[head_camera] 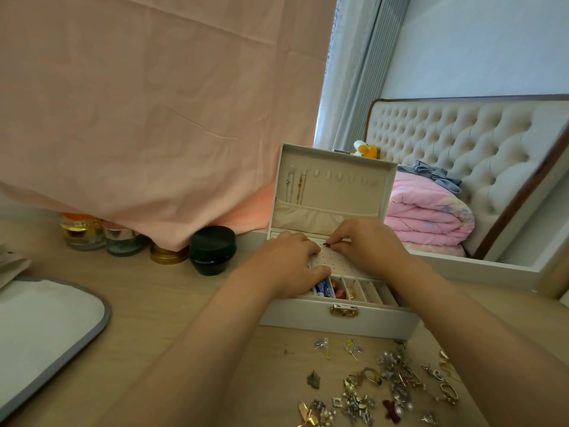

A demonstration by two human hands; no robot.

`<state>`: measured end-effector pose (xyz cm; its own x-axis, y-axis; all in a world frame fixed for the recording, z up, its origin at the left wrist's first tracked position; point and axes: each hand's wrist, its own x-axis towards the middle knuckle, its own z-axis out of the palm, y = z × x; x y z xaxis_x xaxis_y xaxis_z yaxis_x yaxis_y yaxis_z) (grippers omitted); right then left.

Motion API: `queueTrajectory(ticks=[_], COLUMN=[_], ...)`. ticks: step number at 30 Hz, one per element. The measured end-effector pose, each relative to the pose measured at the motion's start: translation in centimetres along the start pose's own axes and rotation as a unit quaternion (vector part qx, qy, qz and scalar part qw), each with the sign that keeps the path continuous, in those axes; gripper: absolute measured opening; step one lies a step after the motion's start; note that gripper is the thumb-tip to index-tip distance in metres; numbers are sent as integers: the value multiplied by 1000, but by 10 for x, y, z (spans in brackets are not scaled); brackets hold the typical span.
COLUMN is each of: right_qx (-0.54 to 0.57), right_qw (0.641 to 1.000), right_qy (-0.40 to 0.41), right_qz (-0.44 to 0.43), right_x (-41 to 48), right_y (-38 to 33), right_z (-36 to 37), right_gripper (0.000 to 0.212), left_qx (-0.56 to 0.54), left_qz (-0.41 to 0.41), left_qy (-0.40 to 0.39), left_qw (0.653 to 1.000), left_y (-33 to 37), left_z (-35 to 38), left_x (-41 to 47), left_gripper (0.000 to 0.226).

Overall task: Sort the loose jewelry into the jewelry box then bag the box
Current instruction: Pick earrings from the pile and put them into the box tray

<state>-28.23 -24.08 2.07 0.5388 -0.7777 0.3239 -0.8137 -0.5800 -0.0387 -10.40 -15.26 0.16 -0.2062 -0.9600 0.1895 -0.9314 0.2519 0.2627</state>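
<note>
A white jewelry box (338,317) stands open on the wooden table, its lid (335,186) upright with chains hanging inside. My left hand (289,263) rests on the perforated earring panel (334,263), fingers curled over its left edge. My right hand (366,241) pinches a small dark red earring (328,244) at the panel's top. Front compartments hold blue and red pieces (331,288). Loose jewelry (388,386) lies scattered on the table in front of the box.
A white bag with grey trim (46,328) lies at the left. Glass jars (101,234) and a black jar (212,249) stand behind, under a pink cloth (154,118). A bed with a pink quilt (428,214) is to the right.
</note>
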Motion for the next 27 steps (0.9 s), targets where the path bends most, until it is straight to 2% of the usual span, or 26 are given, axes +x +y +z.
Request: queueTrajectory(ticks=[6, 11, 14, 19, 23, 27], right_qx=[94, 76, 89, 126, 152, 159], right_qw=[994, 995, 994, 992, 987, 982], right_qy=[-37, -52, -31, 12, -39, -99], right_qz=[38, 34, 48, 28, 25, 30], right_x=[2, -4, -14, -52, -95, -131], right_y=[-2, -5, -5, -13, -22, -23], right_z=[-3, -3, -12, -40, -62, -72], right_gripper=[16, 27, 30, 22, 10, 7], left_qx=[0, 2, -13, -52, -57, -54], left_qz=[3, 7, 10, 30, 62, 87], left_qy=[3, 5, 18, 71, 86, 45], left_qw=[1000, 1000, 1000, 996, 993, 994], left_y=[0, 0, 4, 24, 51, 73], left_z=[1, 1, -2, -12, -19, -17], left_x=[0, 0, -2, -9, -19, -37], left_gripper=[61, 61, 58, 42, 23, 7])
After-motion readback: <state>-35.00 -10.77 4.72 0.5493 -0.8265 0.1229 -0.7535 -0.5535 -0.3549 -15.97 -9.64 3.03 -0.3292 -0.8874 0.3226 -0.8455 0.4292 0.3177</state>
